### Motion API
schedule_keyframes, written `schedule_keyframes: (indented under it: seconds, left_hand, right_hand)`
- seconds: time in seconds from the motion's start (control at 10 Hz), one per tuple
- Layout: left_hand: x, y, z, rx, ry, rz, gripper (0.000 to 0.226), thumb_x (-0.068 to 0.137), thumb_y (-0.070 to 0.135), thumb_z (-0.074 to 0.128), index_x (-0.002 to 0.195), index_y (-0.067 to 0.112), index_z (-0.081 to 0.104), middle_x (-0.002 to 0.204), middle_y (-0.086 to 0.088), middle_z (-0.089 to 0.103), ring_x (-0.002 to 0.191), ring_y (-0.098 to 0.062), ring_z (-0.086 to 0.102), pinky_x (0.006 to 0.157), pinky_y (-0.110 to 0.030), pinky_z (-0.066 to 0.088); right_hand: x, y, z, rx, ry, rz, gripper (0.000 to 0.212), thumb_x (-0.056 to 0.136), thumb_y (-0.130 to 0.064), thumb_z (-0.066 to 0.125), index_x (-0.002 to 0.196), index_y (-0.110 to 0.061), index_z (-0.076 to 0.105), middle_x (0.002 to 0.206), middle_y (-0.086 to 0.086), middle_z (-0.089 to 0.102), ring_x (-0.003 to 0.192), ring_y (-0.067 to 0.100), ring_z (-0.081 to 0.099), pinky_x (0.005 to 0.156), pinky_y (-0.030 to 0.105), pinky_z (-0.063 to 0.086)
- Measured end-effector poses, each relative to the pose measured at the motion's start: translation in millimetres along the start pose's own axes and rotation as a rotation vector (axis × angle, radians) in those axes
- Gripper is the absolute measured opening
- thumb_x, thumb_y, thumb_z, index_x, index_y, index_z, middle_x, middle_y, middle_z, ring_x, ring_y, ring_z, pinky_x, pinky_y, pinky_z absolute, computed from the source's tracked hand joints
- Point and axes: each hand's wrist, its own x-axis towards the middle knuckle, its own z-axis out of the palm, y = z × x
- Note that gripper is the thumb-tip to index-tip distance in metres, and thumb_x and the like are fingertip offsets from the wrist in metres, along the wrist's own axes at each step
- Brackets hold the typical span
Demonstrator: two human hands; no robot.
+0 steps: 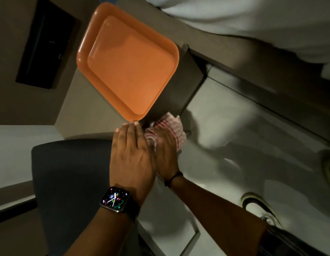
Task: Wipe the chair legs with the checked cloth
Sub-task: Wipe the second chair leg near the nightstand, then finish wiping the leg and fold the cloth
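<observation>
A red-and-white checked cloth (171,129) is bunched low down by the floor, just past the corner of an orange tray. My right hand (167,154) is closed over the cloth, blurred with motion. My left hand (131,154), with a smartwatch on its wrist, lies flat with fingers together, resting beside the right hand at the edge of a dark grey chair seat (72,182). No chair leg is visible; it is hidden under the hands and cloth.
The orange tray (127,65) lies on a brown surface (86,117) above the hands. A black box (46,47) sits at the upper left. Pale floor tiles (234,145) spread to the right, with a shoe (262,209) at lower right and white bedding (252,15) at the top.
</observation>
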Motion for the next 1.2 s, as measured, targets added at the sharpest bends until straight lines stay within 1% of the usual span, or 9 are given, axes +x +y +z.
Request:
schedule_keyframes:
  seconds: [0.3, 0.4, 0.6, 0.7, 0.8, 0.9, 1.0, 1.1, 1.2]
  left_hand:
    - [-1.1, -3.5, 19.8, 0.026, 0.121, 0.038, 0.056, 0.107, 0.025, 0.026, 0.153, -0.006, 0.035, 0.158, -0.028, 0.041, 0.151, -0.041, 0.032, 0.129, -0.052, 0.018]
    - [-0.4, -3.2, 21.7, 0.042, 0.124, 0.038, 0.056, 0.107, 0.026, 0.025, 0.153, -0.005, 0.034, 0.158, -0.027, 0.041, 0.151, -0.04, 0.032, 0.129, -0.052, 0.019]
    - [2.2, -2.4, 12.8, -0.149, 0.119, 0.002, 0.055, 0.106, 0.024, 0.025, 0.152, -0.004, 0.037, 0.157, -0.025, 0.044, 0.151, -0.037, 0.033, 0.129, -0.05, 0.018]
    - [3.6, -4.1, -1.1, -0.413, 0.071, -0.058, 0.052, 0.107, 0.021, 0.026, 0.153, -0.002, 0.038, 0.158, -0.024, 0.043, 0.153, -0.035, 0.031, 0.13, -0.049, 0.017]
    - [1.7, -3.3, -28.1, -0.827, 0.048, -0.214, 0.047, 0.11, 0.027, 0.029, 0.151, 0.009, 0.042, 0.157, -0.016, 0.046, 0.15, -0.03, 0.034, 0.129, -0.046, 0.02]
    - [3.4, -6.9, -80.2, -1.237, -0.009, -0.497, 0.055, 0.107, 0.043, 0.041, 0.157, 0.024, 0.034, 0.157, -0.002, 0.046, 0.142, -0.008, 0.038, 0.117, -0.032, 0.03]
    - [11.3, -10.2, -139.4, -1.717, -0.278, -0.568, 0.044, 0.103, 0.047, 0.05, 0.146, 0.036, 0.048, 0.146, 0.009, 0.06, 0.13, -0.009, 0.058, 0.115, -0.04, 0.043]
    - [20.6, -24.5, -190.9, -1.828, -0.168, -0.612, 0.029, 0.104, 0.03, 0.055, 0.132, 0.03, 0.058, 0.131, -0.002, 0.072, 0.117, -0.022, 0.07, 0.108, -0.053, 0.053]
    - [36.7, -44.8, -215.7, -1.778, -0.055, -0.692, 0.033, 0.105, 0.027, 0.052, 0.138, 0.03, 0.053, 0.129, -0.002, 0.072, 0.11, -0.019, 0.072, 0.1, -0.051, 0.058]
  right_hand:
    - [71.2, 129.4, -30.0, -0.183, -0.169, 0.432, 0.063, 0.088, -0.039, 0.034, 0.096, -0.005, 0.086, 0.108, 0.022, 0.081, 0.116, 0.038, 0.068, 0.123, 0.042, 0.035]
    - [70.1, 128.5, -27.1, -0.13, -0.083, 0.542, 0.035, 0.107, -0.001, 0.046, 0.113, 0.005, 0.08, 0.128, 0.028, 0.076, 0.132, 0.042, 0.065, 0.128, 0.035, 0.036]
    - [39.1, 10.7, -29.3, 0.281, 0.022, 0.493, 0.036, 0.106, -0.007, 0.045, 0.116, -0.001, 0.079, 0.119, 0.017, 0.079, 0.119, 0.022, 0.071, 0.115, 0.037, 0.053]
    - [30.1, -52.8, -53.6, 0.503, 0.133, 0.758, 0.035, 0.115, -0.02, 0.044, 0.108, -0.008, 0.076, 0.1, 0.015, 0.076, 0.092, 0.024, 0.066, 0.08, 0.032, 0.059]
    - [37.7, -112.3, -96.6, 0.781, 0.166, 0.9, 0.044, 0.116, -0.022, 0.04, 0.124, 0.012, 0.068, 0.122, 0.035, 0.075, 0.103, 0.037, 0.075, 0.094, 0.042, 0.064]
    - [65.4, -193.4, -143.4, 0.992, 0.05, 0.894, 0.039, 0.103, -0.033, 0.061, 0.123, -0.002, 0.073, 0.14, 0.028, 0.07, 0.12, 0.032, 0.077, 0.112, 0.047, 0.059]
    - [100.2, -269.0, -163.6, 0.991, -0.197, 0.928, 0.066, 0.109, -0.059, 0.037, 0.15, -0.011, 0.058, 0.155, 0.021, 0.061, 0.145, 0.037, 0.059, 0.13, 0.056, 0.036]
    - [138.7, -345.5, -163.6, 0.824, -0.388, 0.909, 0.084, 0.102, -0.075, 0.03, 0.151, -0.012, 0.055, 0.152, 0.02, 0.064, 0.145, 0.037, 0.059, 0.13, 0.058, 0.037]
    - [172.1, -387.6, -147.4, 0.47, -0.467, 0.756, 0.048, 0.11, -0.045, 0.052, 0.145, -0.012, 0.059, 0.143, 0.017, 0.071, 0.133, 0.035, 0.07, 0.12, 0.057, 0.051]
